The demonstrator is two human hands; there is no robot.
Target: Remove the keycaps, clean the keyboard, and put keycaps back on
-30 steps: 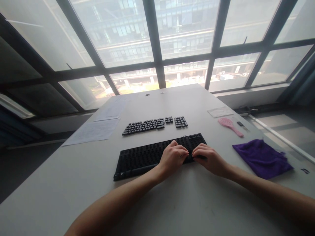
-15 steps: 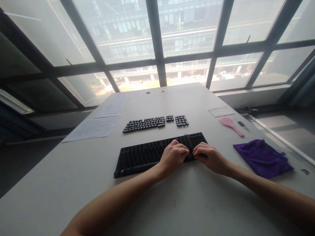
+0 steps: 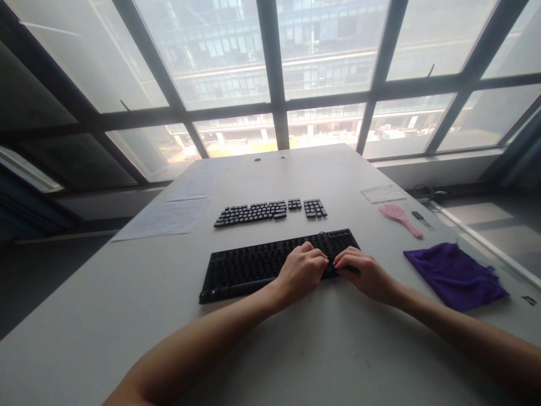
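A black keyboard (image 3: 249,262) with its keycaps off lies on the white table before me. Over its right part, my left hand (image 3: 303,265) has curled fingers pinched near the arrow-key area. Close beside it on the right, my right hand (image 3: 361,269) is also closed, thumb and fingertips together at the keyboard. The fingertips of both hands nearly meet. Whatever they grip is too small or hidden to make out. Behind the keyboard, the loose keycaps (image 3: 251,213) are laid out in keyboard order, with a separate number-pad group (image 3: 315,208) at the right end.
To the right lie a purple cloth (image 3: 456,276), a pink hairbrush (image 3: 395,213), a small dark tool (image 3: 418,216) and a flat whitish packet (image 3: 382,193). Paper sheets (image 3: 163,220) cover part of the left side. Large windows stand beyond the table (image 3: 291,175).
The view has shifted slightly, so everything sits a little further right. Both hands stay at the same part of the keyboard, with only small finger movement.
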